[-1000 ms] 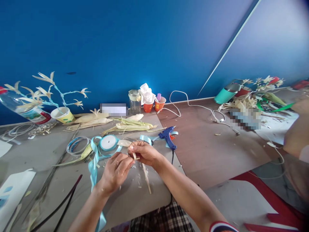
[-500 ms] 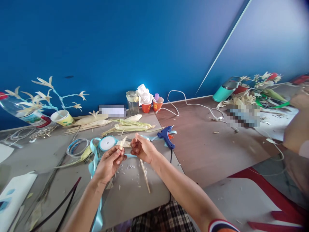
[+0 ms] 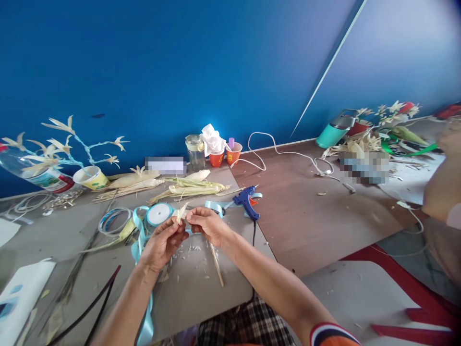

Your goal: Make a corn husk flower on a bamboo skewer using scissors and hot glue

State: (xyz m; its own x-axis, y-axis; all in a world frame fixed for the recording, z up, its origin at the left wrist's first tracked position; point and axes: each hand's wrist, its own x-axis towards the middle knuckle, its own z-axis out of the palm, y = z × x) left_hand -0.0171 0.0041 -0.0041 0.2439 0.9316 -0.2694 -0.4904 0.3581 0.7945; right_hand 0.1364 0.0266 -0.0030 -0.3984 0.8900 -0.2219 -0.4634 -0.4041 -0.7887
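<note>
Between the thumb and fingers of my left hand (image 3: 163, 245) is the base of a small pale corn-husk flower (image 3: 181, 211), its tips pointing up. My right hand (image 3: 209, 225) is closed in a pinch at the flower's right side, its fingertips touching the husk. Just behind my left hand lies a spool of light blue ribbon (image 3: 159, 214), with a loose ribbon (image 3: 139, 247) trailing past my wrist. Below my right hand a thin wooden stick (image 3: 217, 266) lies on the table. A blue hot glue gun (image 3: 248, 202) rests to the right.
Corn husks (image 3: 190, 189) lie behind my hands. At the back stand a glass jar (image 3: 196, 153) and red paper cups (image 3: 216, 158). Husk flowers on blue stems stand in a yellow cup (image 3: 91, 178) at left. A white cable (image 3: 298, 153) crosses the right side, near another person's arm (image 3: 444, 180).
My right hand has come down and left to the husk flower, and its raised fingers have closed into a pinch. My left hand keeps its hold.
</note>
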